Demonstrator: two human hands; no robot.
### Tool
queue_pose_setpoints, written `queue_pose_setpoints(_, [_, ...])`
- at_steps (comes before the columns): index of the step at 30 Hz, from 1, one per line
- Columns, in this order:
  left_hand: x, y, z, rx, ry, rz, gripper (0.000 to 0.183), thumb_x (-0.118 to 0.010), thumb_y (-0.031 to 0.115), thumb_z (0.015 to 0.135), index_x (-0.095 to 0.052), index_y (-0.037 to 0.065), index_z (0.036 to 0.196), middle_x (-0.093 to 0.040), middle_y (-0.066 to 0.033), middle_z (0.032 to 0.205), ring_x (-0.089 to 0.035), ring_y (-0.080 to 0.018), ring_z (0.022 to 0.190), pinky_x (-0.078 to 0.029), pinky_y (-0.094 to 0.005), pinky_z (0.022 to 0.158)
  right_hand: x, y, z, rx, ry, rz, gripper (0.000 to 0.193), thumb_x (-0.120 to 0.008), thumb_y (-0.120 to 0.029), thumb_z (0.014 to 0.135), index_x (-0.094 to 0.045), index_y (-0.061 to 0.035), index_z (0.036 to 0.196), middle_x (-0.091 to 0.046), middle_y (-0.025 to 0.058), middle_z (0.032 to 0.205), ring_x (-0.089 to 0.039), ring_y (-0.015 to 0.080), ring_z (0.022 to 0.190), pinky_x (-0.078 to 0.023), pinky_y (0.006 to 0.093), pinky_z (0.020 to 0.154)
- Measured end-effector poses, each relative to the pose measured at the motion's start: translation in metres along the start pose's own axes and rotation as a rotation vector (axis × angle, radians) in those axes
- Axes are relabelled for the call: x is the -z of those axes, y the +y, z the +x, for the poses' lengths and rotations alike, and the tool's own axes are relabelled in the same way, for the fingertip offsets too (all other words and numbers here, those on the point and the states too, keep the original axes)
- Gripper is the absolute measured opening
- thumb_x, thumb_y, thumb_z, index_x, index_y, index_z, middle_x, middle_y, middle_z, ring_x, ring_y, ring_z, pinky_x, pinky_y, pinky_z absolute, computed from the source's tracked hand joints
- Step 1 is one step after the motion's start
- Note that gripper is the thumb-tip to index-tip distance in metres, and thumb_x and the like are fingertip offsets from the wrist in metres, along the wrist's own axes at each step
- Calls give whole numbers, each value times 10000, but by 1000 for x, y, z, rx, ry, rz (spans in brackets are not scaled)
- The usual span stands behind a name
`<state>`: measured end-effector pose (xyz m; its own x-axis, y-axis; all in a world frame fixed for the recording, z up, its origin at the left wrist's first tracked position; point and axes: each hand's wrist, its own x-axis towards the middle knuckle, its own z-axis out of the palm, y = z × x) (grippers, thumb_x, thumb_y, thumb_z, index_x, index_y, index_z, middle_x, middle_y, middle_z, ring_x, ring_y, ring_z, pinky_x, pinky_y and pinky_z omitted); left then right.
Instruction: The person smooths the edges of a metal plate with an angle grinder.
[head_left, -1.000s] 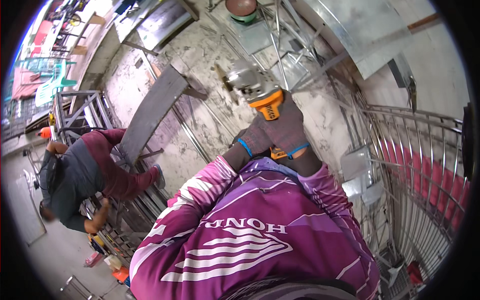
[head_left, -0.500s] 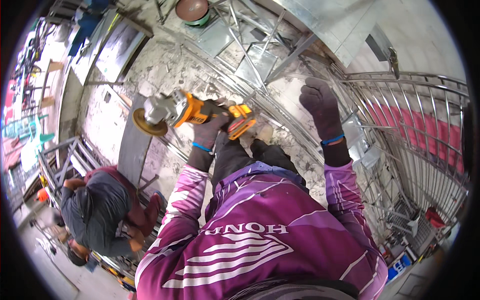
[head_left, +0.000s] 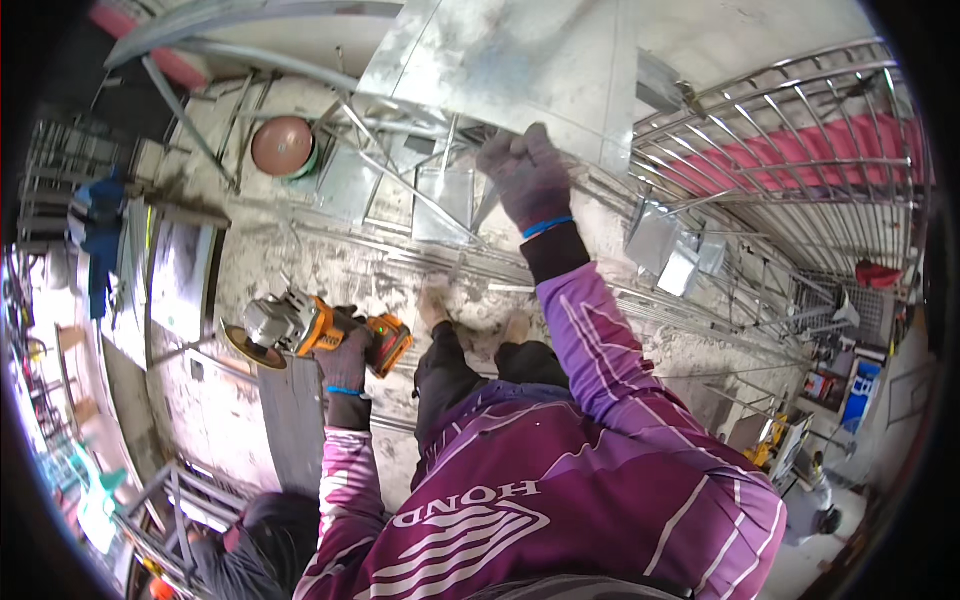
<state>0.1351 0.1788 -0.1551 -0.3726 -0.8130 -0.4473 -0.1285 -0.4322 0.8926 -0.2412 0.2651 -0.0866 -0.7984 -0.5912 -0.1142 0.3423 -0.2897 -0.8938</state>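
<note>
My left hand, in a dark glove, is wrapped round the handle of a cordless angle grinder. The tool has an orange-and-black body, a silver head and a brown disc that points left, away from me. In front of me, my gloved right hand reaches to the near edge of a large shiny metal sheet. Its fingers are curled, and whatever they hold, if anything, is hidden.
Metal tubes and flat plates lie on the floor ahead, near a round reddish-brown basin. To the right stands a railing of steel bars. A grey board lies at left, beside a crouching co-worker.
My view has turned to the right. My right hand has moved forward to the metal sheet's edge. The grinder, still in my left hand, now sits lower and further left.
</note>
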Motion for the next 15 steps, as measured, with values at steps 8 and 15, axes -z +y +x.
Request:
queue_pose_setpoints(8, [-12, 22, 11, -41, -85, 11, 530, -694, -47, 675, -595, -14, 1195, -683, -121, 980, -679, -206, 879, -584, -345, 812, -20, -6, 11, -202, 148, 520, 527, -443, -446, 1059, -429, -6, 1350, -504, 231, 1379, -521, 423, 1254, -418, 592, 1058])
queue_pose_setpoints(15, [-11, 14, 19, -60, -111, 107, 448, -729, -5, 691, -625, 8, 1127, -683, -83, 890, -675, -188, 771, -590, -342, 690, -24, -2, 32, -69, 252, 664, 394, -501, -191, 1062, -443, 59, 1361, -524, 213, 1384, -535, 387, 1264, -470, 529, 1064])
